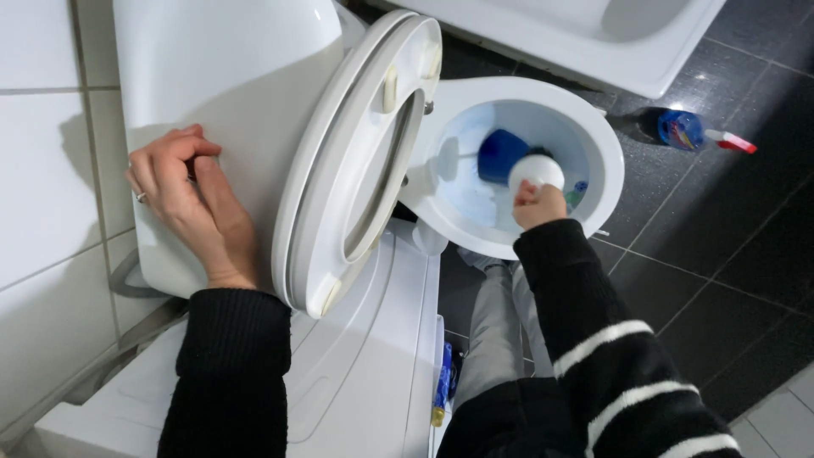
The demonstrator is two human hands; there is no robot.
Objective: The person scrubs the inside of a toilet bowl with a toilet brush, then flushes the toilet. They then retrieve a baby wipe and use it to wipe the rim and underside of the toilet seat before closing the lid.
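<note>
The right hand is closed around the white handle of a toilet brush, whose blue head sits inside the toilet bowl, near its right rim. The left hand rests loosely curled, holding nothing, on the cistern at left. The raised seat and lid stand between the two hands. A blue spray bottle lies on the dark floor, right of the bowl.

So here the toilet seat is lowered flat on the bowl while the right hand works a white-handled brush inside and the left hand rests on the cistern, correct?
Not quite: the white plastic toilet seat and lid are raised, leaning back towards the white ceramic cistern, as the head view shows. The rest holds: the right hand works a white-handled toilet brush inside the white toilet bowl, and the left hand rests on the cistern.
</note>
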